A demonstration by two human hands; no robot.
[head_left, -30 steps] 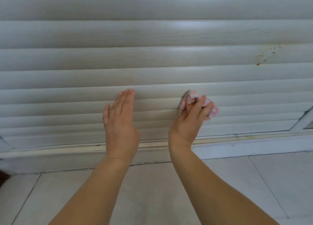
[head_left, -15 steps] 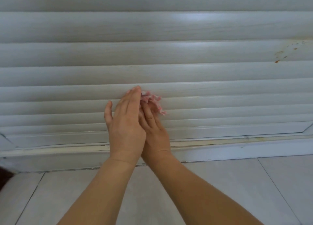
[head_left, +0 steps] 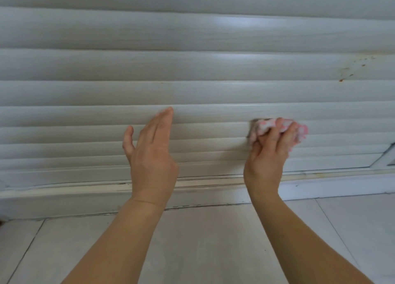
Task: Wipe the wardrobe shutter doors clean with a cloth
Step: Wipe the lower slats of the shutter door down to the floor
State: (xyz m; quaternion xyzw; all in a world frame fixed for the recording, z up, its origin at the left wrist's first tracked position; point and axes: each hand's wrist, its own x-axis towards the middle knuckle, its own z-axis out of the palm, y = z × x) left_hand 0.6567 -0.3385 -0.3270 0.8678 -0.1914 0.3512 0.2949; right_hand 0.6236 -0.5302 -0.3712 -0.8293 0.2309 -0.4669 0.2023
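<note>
The pale grey slatted shutter door (head_left: 203,66) fills the upper part of the view. My left hand (head_left: 152,155) lies flat with straight fingers, its fingertips touching a low slat. To the right, my right hand (head_left: 269,155) grips a bunched pink and white cloth (head_left: 267,126) and presses it against a slat at about the same height. Small rust-coloured spots (head_left: 350,70) mark the slats at the upper right.
A white bottom rail and sill (head_left: 213,183) run under the shutter. Below lies a pale tiled floor (head_left: 203,241). A frame corner (head_left: 386,155) shows at the right edge.
My right hand with the cloth swept left until it was next to my left hand, then back right along the slat. My left hand has stayed in place.
</note>
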